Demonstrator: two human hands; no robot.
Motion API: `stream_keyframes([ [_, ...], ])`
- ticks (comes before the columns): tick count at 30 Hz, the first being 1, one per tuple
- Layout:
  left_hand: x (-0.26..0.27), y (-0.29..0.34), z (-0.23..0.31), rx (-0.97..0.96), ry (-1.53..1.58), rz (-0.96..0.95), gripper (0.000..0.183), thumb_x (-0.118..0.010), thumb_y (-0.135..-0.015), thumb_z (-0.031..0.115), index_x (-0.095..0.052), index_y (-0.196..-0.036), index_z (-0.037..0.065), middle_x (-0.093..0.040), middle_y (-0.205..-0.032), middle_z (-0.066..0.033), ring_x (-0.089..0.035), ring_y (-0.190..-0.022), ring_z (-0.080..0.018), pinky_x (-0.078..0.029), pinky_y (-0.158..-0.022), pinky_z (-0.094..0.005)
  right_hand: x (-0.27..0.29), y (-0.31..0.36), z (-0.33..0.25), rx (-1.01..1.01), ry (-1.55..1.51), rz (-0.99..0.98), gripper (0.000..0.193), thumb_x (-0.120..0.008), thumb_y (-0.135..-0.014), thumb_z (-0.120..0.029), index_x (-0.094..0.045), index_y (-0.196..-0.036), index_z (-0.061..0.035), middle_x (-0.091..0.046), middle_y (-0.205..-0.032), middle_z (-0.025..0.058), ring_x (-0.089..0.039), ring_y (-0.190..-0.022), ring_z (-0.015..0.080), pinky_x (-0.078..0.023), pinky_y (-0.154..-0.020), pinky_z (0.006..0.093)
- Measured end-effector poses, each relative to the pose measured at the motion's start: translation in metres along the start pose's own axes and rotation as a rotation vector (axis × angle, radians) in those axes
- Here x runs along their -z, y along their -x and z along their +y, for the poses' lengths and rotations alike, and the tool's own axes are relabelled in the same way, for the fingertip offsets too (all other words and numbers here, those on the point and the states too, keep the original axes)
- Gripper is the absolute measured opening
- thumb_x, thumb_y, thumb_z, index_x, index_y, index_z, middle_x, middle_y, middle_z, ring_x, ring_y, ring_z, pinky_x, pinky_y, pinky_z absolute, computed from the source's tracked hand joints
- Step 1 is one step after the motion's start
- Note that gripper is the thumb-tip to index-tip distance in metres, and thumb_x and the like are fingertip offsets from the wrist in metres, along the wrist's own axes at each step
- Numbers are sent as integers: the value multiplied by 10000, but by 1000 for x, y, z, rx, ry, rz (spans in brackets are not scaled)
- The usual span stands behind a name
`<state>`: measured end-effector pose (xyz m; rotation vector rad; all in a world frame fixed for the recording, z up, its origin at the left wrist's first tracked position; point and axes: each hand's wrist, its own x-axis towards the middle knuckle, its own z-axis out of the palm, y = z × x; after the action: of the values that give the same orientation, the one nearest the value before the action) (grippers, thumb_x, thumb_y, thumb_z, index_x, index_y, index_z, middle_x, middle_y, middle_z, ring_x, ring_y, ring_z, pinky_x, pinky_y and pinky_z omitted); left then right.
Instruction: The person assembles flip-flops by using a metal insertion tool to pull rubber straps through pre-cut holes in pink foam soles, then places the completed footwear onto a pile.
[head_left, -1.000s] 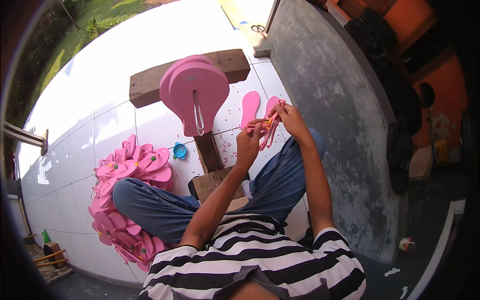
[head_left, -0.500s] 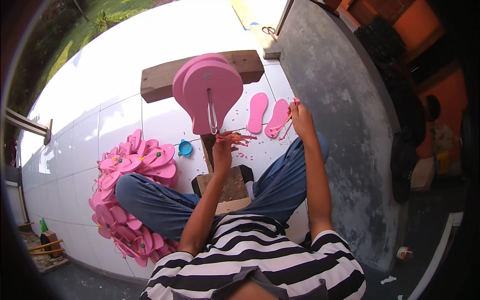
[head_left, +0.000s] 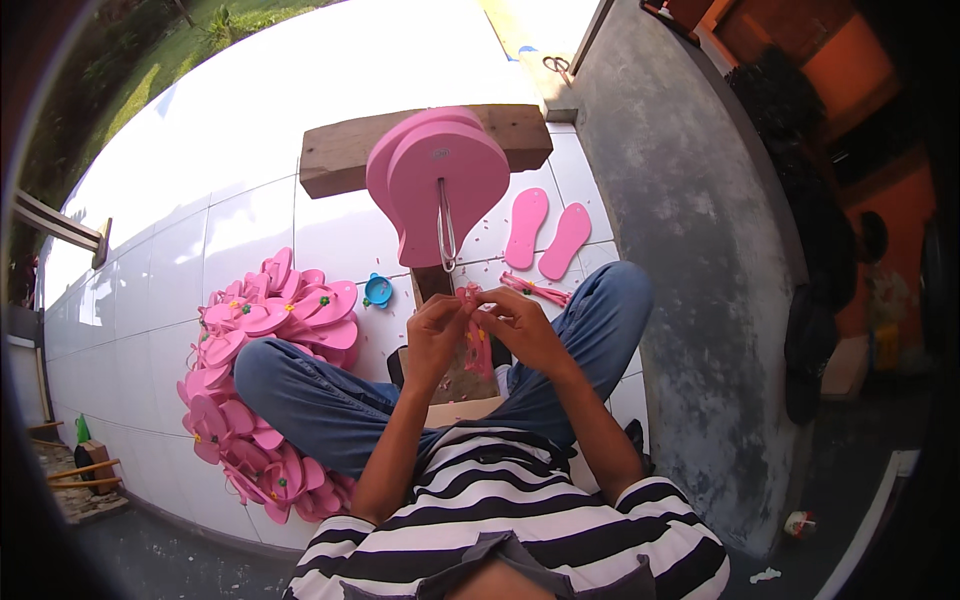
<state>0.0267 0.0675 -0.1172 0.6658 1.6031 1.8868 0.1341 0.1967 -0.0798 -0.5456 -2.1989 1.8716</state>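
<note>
My left hand [head_left: 432, 337] and my right hand [head_left: 522, 334] meet in front of my lap, fingertips pinched together on a pink flip-flop strap [head_left: 479, 352] that hangs down between them. Just beyond them, pink foam soles [head_left: 440, 190] rest stacked on a wooden T-shaped stand [head_left: 335, 160]. A metal loop tool [head_left: 446, 235] sticks out of the front sole. Past my right hand, more pink straps [head_left: 537, 290] with small yellow and green bits lie on the tiles. Two loose pink soles [head_left: 527, 228] lie side by side behind those straps.
A heap of pink flip-flops [head_left: 265, 320] with flower trims lies beside my left knee. Near it sits a small blue cup [head_left: 378, 291]. Pink scraps dot the white tiles. A grey wall [head_left: 680, 250] runs along the right; scissors [head_left: 557, 68] lie at its far end.
My right hand has come down and inward from the right to meet my left hand at the strap. Straps now lie on the tiles in front of the two loose soles.
</note>
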Motion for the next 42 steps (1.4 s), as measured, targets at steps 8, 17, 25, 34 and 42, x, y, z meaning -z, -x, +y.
stream_keyframes([
  [8,44,30,28,-34,-234,-228,194,-603,-970,172,-638,-920,-12,-586,-711,-56,-497,-612,-99,-397,-598,-268,24,15,-24,-199,-97,-292,210,-576,-960,-170,-596,-1046,21,-614,-836,39,-574,-706,92,-490,-641,248],
  [17,59,35,67,46,-442,-434,220,-557,-993,210,-584,-917,5,-581,-664,-90,-514,-528,-139,-385,-491,-330,18,11,-52,-99,39,-470,310,-523,-1007,-285,-657,-1099,-22,-645,-798,72,-569,-671,132,-443,-611,293],
  [25,63,40,114,-222,-739,-677,203,-564,-970,185,-575,-865,12,-527,-607,-70,-484,-491,-164,-396,-517,-353,47,11,-74,125,272,-686,298,-562,-988,-289,-689,-1067,-30,-689,-818,109,-578,-660,166,-444,-620,312],
  [34,91,45,125,8,-511,-391,144,-605,-947,108,-637,-1007,-19,-613,-729,-95,-564,-598,-152,-477,-594,-294,125,30,-97,95,-36,-3,254,-494,-1028,-199,-648,-1068,-2,-534,-777,4,-521,-700,84,-411,-594,228],
  [42,37,42,-3,-195,-728,-577,201,-641,-908,107,-647,-1093,29,-668,-942,-150,-650,-873,-279,-512,-754,-363,52,9,-80,90,-501,23,233,-512,-1022,-161,-598,-1123,30,-641,-970,99,-672,-978,239,-535,-935,415],
])
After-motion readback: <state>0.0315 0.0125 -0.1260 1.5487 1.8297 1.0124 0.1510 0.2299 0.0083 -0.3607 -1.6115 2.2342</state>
